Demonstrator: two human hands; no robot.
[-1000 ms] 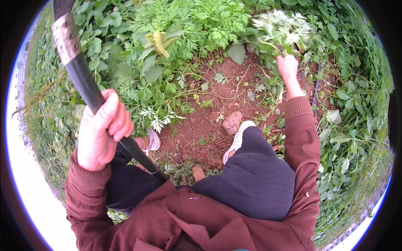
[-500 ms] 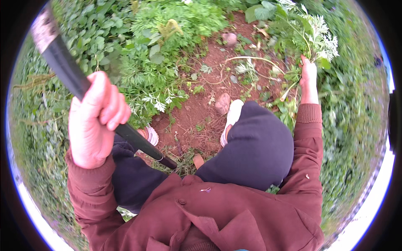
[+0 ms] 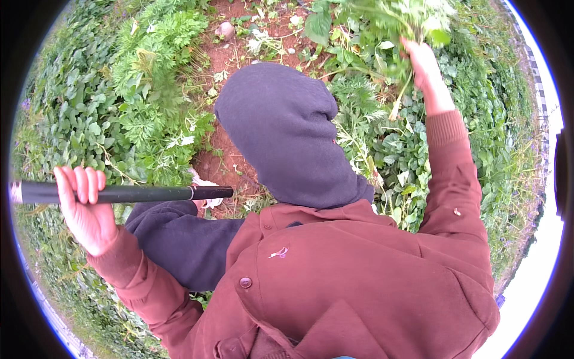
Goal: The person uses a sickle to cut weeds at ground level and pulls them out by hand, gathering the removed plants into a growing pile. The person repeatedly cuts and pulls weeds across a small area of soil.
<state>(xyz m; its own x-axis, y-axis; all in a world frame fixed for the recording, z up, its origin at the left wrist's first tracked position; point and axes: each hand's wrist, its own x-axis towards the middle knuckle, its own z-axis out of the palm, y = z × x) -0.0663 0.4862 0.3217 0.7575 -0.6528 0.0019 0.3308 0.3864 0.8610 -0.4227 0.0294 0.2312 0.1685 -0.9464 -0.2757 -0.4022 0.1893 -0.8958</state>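
1. Evidently, from the head view, some greenery is gathered: the right hand [image 3: 429, 69] is closed around a bunch of leafy stems [image 3: 412, 23], held out at the upper right above low growth. A loose stem with a pale end [image 3: 399, 106] hangs below the fist, so I judge at least that part to be free of the ground. Motion blur hides how many stems are gripped.
2. Also in the head view, the left hand [image 3: 85, 206] is wrapped around a black tool handle [image 3: 152, 194], held roughly level across the left thigh, well apart from the bunch. The tool's far end runs out at the left rim, so its head cannot be seen.
3. Scattered pale sprigs [image 3: 263, 45] lie on a strip of red soil [image 3: 232, 160], which suggests partial progress. Dense feathery plants [image 3: 152, 113] stand along its left side and look untouched; broad-leaved ground cover [image 3: 508, 149] spreads at the right.
4. Around these, a stone [image 3: 225, 31] sits near the top of the strip, and a pale shoe [image 3: 204, 188] shows beside the handle's near end. The right knee [image 3: 272, 99], in dark trousers, blocks the middle of the soil, and the right foot is hidden.
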